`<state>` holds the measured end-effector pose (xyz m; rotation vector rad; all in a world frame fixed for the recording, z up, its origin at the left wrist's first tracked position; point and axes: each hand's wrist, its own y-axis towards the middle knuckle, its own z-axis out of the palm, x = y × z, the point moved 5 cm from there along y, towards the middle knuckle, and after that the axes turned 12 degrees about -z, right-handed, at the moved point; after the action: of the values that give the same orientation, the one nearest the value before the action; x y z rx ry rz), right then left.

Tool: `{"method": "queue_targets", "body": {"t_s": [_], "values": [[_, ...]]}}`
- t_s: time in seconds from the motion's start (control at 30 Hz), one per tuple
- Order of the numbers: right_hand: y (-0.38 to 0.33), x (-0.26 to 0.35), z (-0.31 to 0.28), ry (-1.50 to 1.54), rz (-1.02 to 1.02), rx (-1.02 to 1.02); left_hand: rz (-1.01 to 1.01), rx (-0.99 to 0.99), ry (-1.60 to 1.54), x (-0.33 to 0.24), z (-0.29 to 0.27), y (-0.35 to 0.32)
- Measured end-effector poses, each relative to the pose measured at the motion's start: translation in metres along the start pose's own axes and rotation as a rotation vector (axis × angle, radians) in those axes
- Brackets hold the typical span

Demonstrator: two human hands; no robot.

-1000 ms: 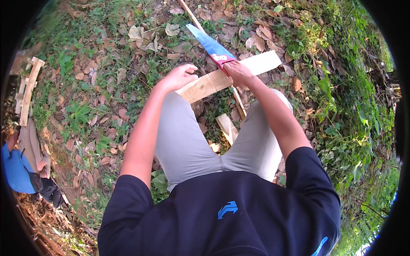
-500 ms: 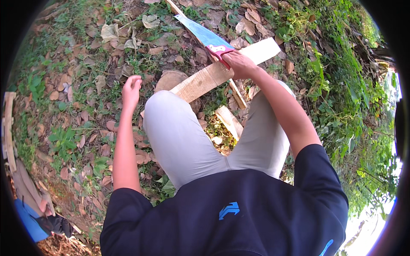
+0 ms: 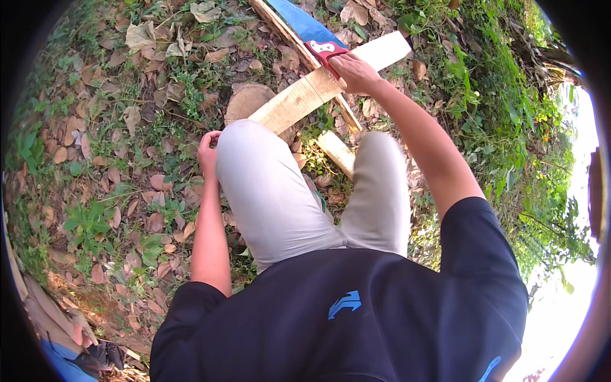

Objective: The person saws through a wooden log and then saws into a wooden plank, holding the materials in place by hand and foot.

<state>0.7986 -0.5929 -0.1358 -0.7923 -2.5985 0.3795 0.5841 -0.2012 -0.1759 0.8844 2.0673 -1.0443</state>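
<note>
My right hand (image 3: 355, 73) is closed round the red handle (image 3: 326, 55) of a handsaw. The saw's blue blade (image 3: 302, 20) points away to the upper left, its tip cut off by the picture's edge. Beneath my right hand a pale wooden board (image 3: 296, 105) slants from the upper right down to my left knee, which covers its near end. A dark line crosses the board close to the saw handle. Beside that knee is my left hand (image 3: 209, 151), its fingers bent inward. The knee hides the fingertips and whatever they may touch.
A round log stump (image 3: 248, 102) stands beside the board. A long thin strip of wood (image 3: 349, 114) passes below the board, and a short offcut (image 3: 336, 153) lies between my legs. Dry leaves (image 3: 162, 181) and green plants (image 3: 493, 121) cover the ground. Blue cloth (image 3: 60, 360) shows at lower left.
My left hand has moved down and right, from out over the leaves to beside my left knee. My right hand and the saw have shifted slightly upward in view. My right knee has moved left.
</note>
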Motion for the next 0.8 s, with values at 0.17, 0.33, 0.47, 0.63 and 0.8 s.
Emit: {"method": "queue_targets", "body": {"t_s": [0.17, 0.33, 0.47, 0.63, 0.8], "values": [[-0.008, 0.000, -0.004, -0.072, -0.101, -0.179, 0.011, 0.066, -0.029, 0.008, -0.003, 0.015], [-0.006, -0.008, 0.010, -0.003, -0.073, -0.191, -0.099, 0.158, -0.043, 0.016, 0.008, 0.013], [0.006, -0.011, -0.008, -0.013, -0.129, -0.133, -0.059, 0.051, -0.006, 0.022, -0.005, 0.010], [-0.006, -0.015, -0.001, -0.043, -0.170, -0.257, -0.143, 0.066, 0.019, 0.009, -0.013, -0.001], [-0.042, -0.002, -0.016, 0.134, -0.118, -0.399, -0.091, -0.070, 0.197, -0.034, -0.042, -0.021]]}}
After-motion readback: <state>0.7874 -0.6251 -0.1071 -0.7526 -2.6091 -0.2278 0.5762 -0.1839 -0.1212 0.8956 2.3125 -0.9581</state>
